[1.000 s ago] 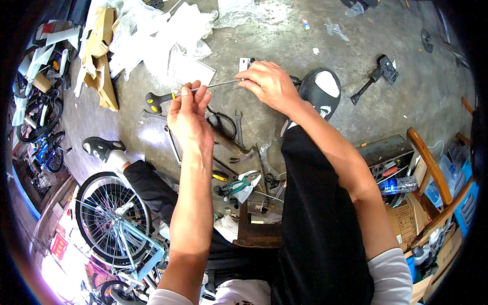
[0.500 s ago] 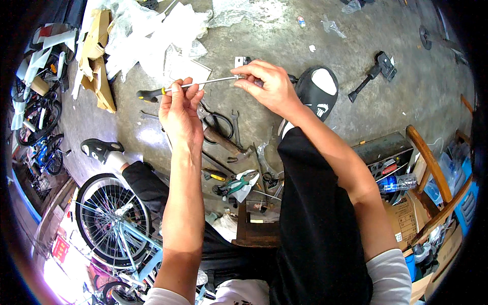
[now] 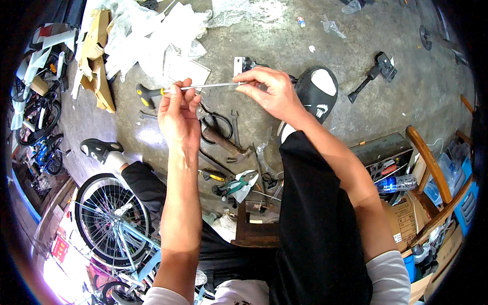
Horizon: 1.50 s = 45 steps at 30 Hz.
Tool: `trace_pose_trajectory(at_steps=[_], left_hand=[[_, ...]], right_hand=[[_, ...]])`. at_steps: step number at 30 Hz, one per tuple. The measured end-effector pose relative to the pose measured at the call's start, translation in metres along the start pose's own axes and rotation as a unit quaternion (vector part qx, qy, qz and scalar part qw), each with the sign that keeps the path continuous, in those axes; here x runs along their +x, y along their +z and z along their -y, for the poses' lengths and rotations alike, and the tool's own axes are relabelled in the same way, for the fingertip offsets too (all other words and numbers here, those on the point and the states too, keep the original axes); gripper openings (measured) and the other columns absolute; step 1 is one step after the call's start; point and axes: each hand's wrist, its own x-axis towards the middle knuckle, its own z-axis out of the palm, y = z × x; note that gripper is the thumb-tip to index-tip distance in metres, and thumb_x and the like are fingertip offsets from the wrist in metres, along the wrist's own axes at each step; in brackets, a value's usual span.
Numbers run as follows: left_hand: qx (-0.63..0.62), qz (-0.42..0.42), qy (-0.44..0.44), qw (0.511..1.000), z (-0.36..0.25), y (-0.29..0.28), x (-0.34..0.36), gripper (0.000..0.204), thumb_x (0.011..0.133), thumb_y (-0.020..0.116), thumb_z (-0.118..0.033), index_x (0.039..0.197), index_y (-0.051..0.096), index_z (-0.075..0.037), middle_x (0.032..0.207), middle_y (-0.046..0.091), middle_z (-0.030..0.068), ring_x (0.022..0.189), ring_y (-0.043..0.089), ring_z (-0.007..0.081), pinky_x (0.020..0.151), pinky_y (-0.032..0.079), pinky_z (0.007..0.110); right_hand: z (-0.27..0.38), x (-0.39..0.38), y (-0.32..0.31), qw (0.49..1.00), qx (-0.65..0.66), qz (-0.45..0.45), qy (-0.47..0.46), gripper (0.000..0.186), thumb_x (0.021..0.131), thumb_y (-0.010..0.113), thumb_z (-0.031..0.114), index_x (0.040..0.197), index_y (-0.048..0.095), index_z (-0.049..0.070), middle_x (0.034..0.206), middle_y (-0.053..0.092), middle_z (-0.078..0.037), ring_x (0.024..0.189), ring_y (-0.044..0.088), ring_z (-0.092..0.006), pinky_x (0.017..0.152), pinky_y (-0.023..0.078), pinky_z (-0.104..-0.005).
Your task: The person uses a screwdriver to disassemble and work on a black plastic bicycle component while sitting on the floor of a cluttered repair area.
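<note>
My left hand (image 3: 180, 107) holds a long tool (image 3: 216, 84) with a black and yellow handle (image 3: 147, 95) and a slim metal shaft, its fingers curled up around the handle end of the shaft. My right hand (image 3: 267, 91) pinches at the far tip of the shaft, where any small part is too small to make out. Just behind the right fingers lies a black fitting with a silver plate (image 3: 239, 66). Below my hands on the floor are scissors (image 3: 218, 122), a wrench (image 3: 235, 127), a hammer (image 3: 221, 142) and green-handled pliers (image 3: 241, 183).
A bicycle wheel (image 3: 112, 213) stands at lower left, with more bicycles (image 3: 46, 122) beyond. Torn cardboard (image 3: 96, 61) and white wrapping (image 3: 152, 35) lie at upper left. A black part (image 3: 376, 71) lies beside my sandalled foot (image 3: 317, 94). A wooden chair (image 3: 429, 168) is at right.
My left hand has shifted left with the tool, and the handle has moved left with it. My right hand has moved slightly down since half a second ago, still pinching at the shaft's tip.
</note>
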Motion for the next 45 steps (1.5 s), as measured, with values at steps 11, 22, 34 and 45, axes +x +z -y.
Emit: trace_pose_trajectory(at_steps=[11, 22, 34, 45], left_hand=[[0.106, 0.012, 0.051, 0.993, -0.010, 0.037, -0.016, 0.021, 0.105, 0.061, -0.018, 0.114, 0.065, 0.001, 0.111, 0.072, 0.0162, 0.087, 0.072, 0.0162, 0.074, 0.062, 0.029], [-0.019, -0.088, -0.091, 0.992, -0.002, 0.024, 0.009, 0.017, 0.109, 0.052, -0.016, 0.115, 0.060, -0.002, 0.115, 0.071, 0.0154, 0.087, 0.071, 0.0169, 0.082, 0.062, 0.034], [0.023, -0.060, -0.007, 0.998, -0.008, 0.025, -0.004, 0.022, 0.100, 0.070, -0.021, 0.114, 0.066, -0.004, 0.109, 0.073, 0.0106, 0.091, 0.073, 0.0172, 0.077, 0.062, 0.030], [0.043, -0.076, 0.048, 0.995, -0.006, 0.034, -0.006, 0.013, 0.097, 0.073, -0.013, 0.104, 0.070, -0.002, 0.099, 0.073, 0.0086, 0.084, 0.071, 0.0149, 0.077, 0.062, 0.027]], right_hand=[[-0.009, -0.001, -0.007, 0.992, 0.048, -0.045, 0.109, 0.021, 0.089, 0.077, 0.006, 0.109, 0.077, 0.004, 0.094, 0.075, -0.009, 0.081, 0.070, -0.0163, 0.072, 0.055, -0.0284], [-0.005, 0.002, -0.010, 0.999, 0.035, 0.006, 0.028, 0.021, 0.092, 0.074, 0.008, 0.113, 0.076, 0.003, 0.101, 0.076, -0.007, 0.087, 0.069, -0.0111, 0.078, 0.054, -0.0260], [-0.001, -0.003, -0.007, 0.983, 0.113, 0.029, 0.141, 0.024, 0.097, 0.071, 0.006, 0.120, 0.072, -0.001, 0.106, 0.076, -0.007, 0.095, 0.070, -0.0097, 0.084, 0.055, -0.0241], [-0.004, -0.006, -0.008, 0.978, 0.156, 0.024, 0.135, 0.023, 0.099, 0.065, 0.001, 0.122, 0.069, -0.002, 0.108, 0.075, -0.010, 0.098, 0.071, -0.0132, 0.085, 0.056, -0.0259]])
